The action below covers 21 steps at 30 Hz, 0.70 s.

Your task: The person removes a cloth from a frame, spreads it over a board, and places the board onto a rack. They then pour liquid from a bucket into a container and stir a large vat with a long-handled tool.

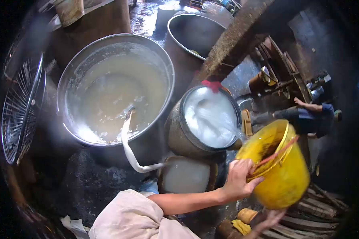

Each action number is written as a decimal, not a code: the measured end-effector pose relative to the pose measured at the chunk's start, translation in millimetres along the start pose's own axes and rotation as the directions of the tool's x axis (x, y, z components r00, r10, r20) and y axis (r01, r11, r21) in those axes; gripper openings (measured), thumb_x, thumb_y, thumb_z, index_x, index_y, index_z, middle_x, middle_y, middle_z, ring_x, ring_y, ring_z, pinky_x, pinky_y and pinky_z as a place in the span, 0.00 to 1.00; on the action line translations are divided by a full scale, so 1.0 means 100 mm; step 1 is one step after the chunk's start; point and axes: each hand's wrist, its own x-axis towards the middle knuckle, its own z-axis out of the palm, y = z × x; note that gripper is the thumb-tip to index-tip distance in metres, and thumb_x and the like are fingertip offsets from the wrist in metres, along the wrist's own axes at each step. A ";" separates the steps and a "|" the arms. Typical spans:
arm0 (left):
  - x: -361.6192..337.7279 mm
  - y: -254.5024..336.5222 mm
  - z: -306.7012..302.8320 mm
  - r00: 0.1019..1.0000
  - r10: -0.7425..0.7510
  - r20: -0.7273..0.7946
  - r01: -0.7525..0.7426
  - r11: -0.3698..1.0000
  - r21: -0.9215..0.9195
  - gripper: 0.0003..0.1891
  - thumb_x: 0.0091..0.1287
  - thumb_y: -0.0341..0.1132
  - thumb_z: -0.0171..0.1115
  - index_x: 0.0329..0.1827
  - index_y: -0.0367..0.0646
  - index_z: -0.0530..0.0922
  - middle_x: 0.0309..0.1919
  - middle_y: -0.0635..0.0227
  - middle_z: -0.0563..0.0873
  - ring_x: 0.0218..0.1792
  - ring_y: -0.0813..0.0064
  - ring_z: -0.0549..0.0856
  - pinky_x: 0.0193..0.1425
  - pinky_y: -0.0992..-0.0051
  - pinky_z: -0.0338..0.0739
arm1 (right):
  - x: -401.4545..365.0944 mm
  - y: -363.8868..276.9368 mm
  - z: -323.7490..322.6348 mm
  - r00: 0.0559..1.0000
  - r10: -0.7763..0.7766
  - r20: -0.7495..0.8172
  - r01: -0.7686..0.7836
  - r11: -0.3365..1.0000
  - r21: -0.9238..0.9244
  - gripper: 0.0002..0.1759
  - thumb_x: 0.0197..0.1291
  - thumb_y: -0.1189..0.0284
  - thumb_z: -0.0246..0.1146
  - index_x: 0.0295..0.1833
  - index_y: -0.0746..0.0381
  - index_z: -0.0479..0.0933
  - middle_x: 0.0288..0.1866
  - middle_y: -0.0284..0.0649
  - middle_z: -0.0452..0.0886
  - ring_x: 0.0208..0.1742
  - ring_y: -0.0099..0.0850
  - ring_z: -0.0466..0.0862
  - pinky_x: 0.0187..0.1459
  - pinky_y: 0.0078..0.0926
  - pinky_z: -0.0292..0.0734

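A worn yellow bucket (pixel 285 179) is tilted, its mouth toward a round drum (pixel 175 131) of white, foamy liquid (pixel 209 115). My left hand (pixel 241 175) is closed on the bucket's near rim, beside its reddish handle (pixel 277 153). Between the bucket's lip and the drum's edge shows a clear splash of liquid (pixel 242 136). Under the bucket's base is my right hand (pixel 267 224), smeared by motion, so its grip cannot be made out. The bucket's inside is partly dark, and how much it holds is hidden.
A wide metal vat (pixel 169 85) holds cloudy liquid, and a white bent pipe (pixel 127 147) hangs over its rim. Behind stands another large vat (pixel 168 30). A wooden beam (pixel 231 44) slants above the drum. Firewood (pixel 311 223), a fan (pixel 22 111) and another person (pixel 313 115) flank the area.
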 end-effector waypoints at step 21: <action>-3.74 -5.60 0.27 0.138 -0.989 0.045 0.886 0.103 -0.452 0.17 0.65 0.47 0.58 0.43 0.40 0.72 0.31 0.69 0.77 0.30 0.76 0.76 0.34 0.74 0.73 | -2.12 4.65 1.84 0.713 0.572 0.405 -0.248 0.747 -0.617 0.33 0.56 0.66 0.59 0.64 0.69 0.59 0.63 0.55 0.64 0.63 0.46 0.66 0.60 0.36 0.63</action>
